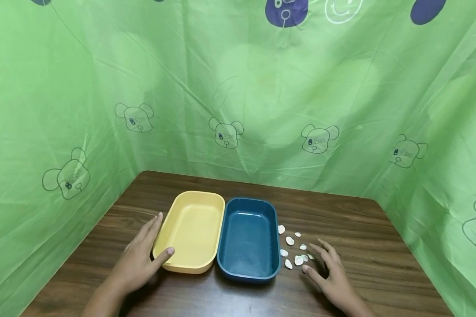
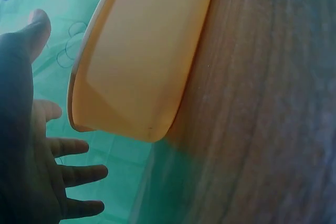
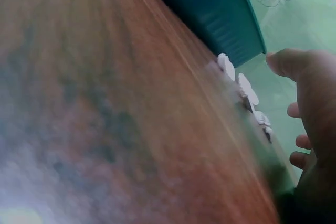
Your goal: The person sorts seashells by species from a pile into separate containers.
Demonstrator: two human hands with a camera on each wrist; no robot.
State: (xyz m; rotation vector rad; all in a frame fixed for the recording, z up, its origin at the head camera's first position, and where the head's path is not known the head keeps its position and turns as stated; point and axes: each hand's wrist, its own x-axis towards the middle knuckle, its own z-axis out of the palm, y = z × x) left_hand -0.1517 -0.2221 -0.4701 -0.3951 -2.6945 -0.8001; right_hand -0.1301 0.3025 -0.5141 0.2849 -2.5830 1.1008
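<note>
My left hand [image 1: 138, 263] is beside the left side of a yellow rectangular tray [image 1: 194, 233], thumb near its front-left rim. The left wrist view has that hand [image 2: 39, 150] with fingers straight and spread beside the tray's outer wall [image 2: 134, 61]; whether it touches is unclear. Several small white shells [image 1: 289, 241] lie loose on the wood, right of a dark blue tray [image 1: 247, 242]. Just right of the shells is my right hand [image 1: 333, 277], fingers relaxed, with nothing held. In the right wrist view the shells [image 3: 247, 88] lie between the blue tray [image 3: 220, 19] and that hand [image 3: 315, 87].
Both trays stand side by side on a dark brown wooden table [image 1: 341, 215], with nothing inside them. A green curtain [image 1: 262, 97] with bear faces hangs behind the table and along both sides.
</note>
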